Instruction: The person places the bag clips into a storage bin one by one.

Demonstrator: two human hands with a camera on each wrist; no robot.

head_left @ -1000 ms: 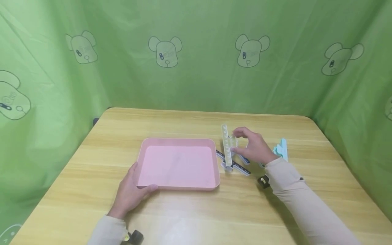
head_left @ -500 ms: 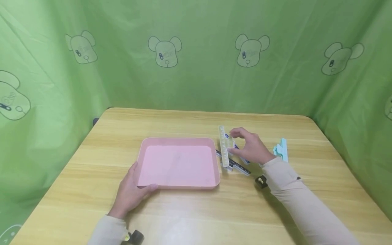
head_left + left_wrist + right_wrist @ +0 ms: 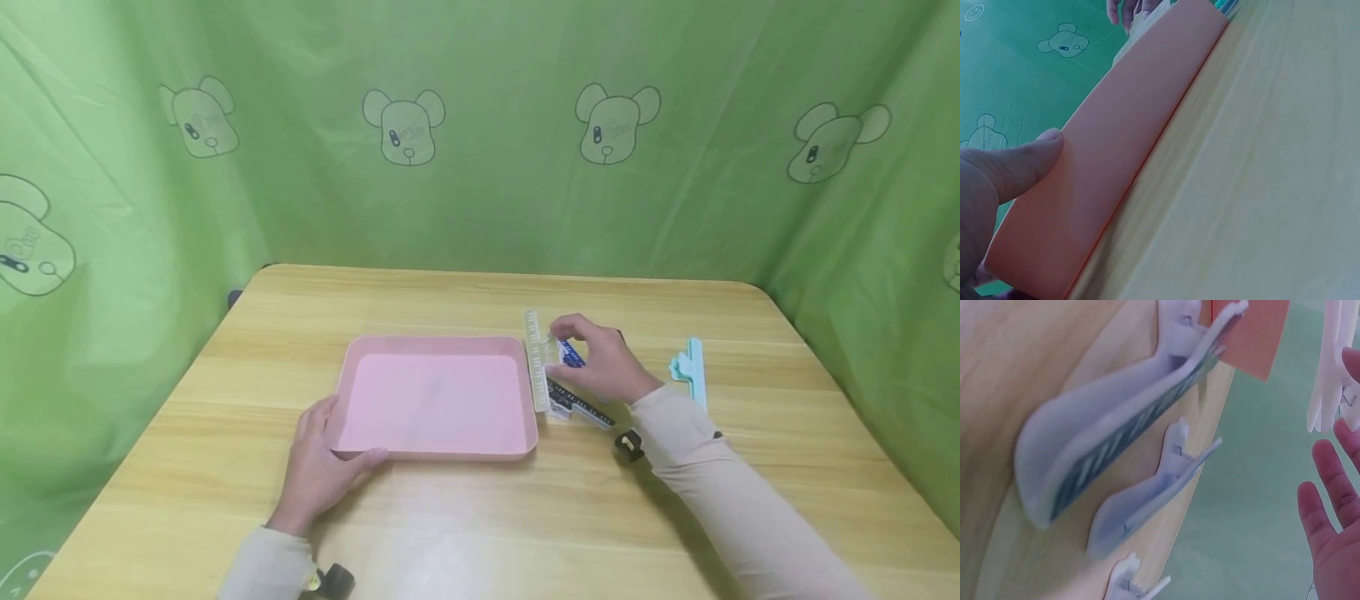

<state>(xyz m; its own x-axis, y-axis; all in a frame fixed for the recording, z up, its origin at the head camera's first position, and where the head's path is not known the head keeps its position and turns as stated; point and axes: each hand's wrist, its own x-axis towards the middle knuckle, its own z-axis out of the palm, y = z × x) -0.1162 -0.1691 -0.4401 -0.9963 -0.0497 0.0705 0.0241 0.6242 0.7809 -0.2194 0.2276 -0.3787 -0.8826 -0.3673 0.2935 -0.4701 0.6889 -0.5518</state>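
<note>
My right hand [image 3: 606, 365] pinches a pale, see-through spring clip [image 3: 537, 367] with a long ruled bar, held upright at the pink tray's right edge. In the right wrist view the held clip [image 3: 1330, 369] shows at the upper right. My left hand [image 3: 318, 475] grips the near left corner of the pink tray [image 3: 435, 457], thumb [image 3: 1035, 162] against its near wall. A black-barred clip [image 3: 581, 405] and a blue-barred clip [image 3: 572, 354] lie on the table below the right hand, partly covered by it.
A turquoise clip [image 3: 695, 371] lies farther right, beyond the right forearm. The wooden table [image 3: 480, 525] has rounded far corners. A green curtain [image 3: 510, 217] with printed bear heads hangs behind and along both sides.
My right hand has moved left with the pale clip, bringing it to the tray's right edge. More of the blue-barred and turquoise clips shows now. My left hand stays at the tray corner.
</note>
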